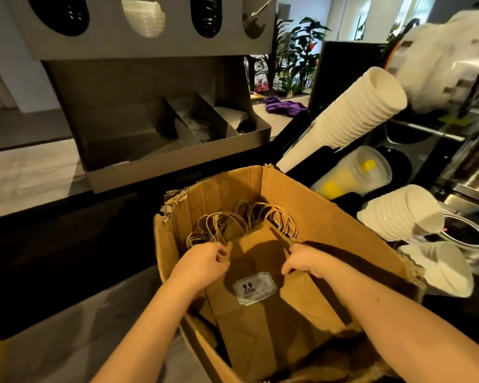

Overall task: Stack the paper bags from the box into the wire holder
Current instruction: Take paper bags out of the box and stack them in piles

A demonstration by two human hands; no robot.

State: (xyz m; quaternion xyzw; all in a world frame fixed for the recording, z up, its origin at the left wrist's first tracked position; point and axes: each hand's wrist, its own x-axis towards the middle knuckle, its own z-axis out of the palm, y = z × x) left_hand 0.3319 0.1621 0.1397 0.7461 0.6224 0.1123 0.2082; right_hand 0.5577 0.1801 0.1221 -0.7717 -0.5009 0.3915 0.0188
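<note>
An open cardboard box (310, 205) with torn flaps sits in front of me and holds a stack of flat brown paper bags (257, 322) with twisted rope handles (233, 219) at the far end. The top bag carries a white "9.9" label (253, 290). My left hand (202, 265) grips the left edge of the bag stack near the handles. My right hand (306, 259) grips the right edge, fingers curled over it. No wire holder is in view.
A steel dispenser unit (161, 128) with compartments stands behind the box on a counter. Stacks of white paper cups (351, 114) and clear plastic cups (354, 172) lean at the right. A purple cloth (284, 106) lies on the far counter, with plants behind it.
</note>
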